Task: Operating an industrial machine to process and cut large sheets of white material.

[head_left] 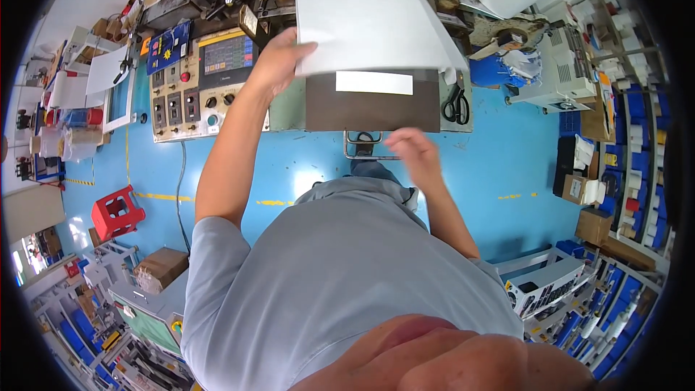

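My left hand [284, 58] is closed on the left edge of a large white sheet [365, 18], thumb on top. The sheet lies over the machine's front and partly covers a dark brown board [373, 116]. On that board, just below the sheet's near edge, is a white rectangular strip [373, 83]. My right hand [418, 156] is in the air near the board's front edge, beside a bent metal handle [358, 156]. Its fingers look bent, but motion blurs them. To the right of the board lie black-handled scissors [456, 106].
A control panel [184, 105] with a screen [226, 56] and knobs stands at the left. Behind the sheet are metal machine parts. A blue bin [489, 72] with crumpled plastic is at the right. A red stool [116, 213] and a cable [179, 195] are on the blue floor.
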The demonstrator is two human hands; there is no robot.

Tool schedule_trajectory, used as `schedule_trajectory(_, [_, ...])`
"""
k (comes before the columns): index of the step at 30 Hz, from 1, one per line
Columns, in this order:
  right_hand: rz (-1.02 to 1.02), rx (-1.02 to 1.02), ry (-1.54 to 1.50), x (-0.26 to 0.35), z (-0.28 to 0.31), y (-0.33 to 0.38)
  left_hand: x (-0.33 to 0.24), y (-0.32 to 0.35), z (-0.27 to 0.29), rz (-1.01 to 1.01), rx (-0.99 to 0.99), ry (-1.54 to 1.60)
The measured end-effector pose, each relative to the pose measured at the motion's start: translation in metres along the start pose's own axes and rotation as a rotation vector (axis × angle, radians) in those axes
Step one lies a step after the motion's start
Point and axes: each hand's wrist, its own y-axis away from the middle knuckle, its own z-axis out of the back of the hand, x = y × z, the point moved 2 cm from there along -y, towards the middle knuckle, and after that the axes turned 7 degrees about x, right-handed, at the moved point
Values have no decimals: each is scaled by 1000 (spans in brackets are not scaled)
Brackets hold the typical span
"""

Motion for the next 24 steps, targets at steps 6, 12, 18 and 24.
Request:
schedule_trajectory(6, [-106,-339,-1047,-2,76,-13,23,94,-10,-129,67,44])
schedule_trajectory(12, [-95,-221,-197,43,86,-44,6,134,-19,-323,21,-85])
schedule_trajectory(18, [-63,-164,-67,79,46,-67,-3,155,-10,-399,-114,-62])
schedule_trajectory(24, [1,-114,-31,97,29,-71,-3,168,-3,-451,-238,-8])
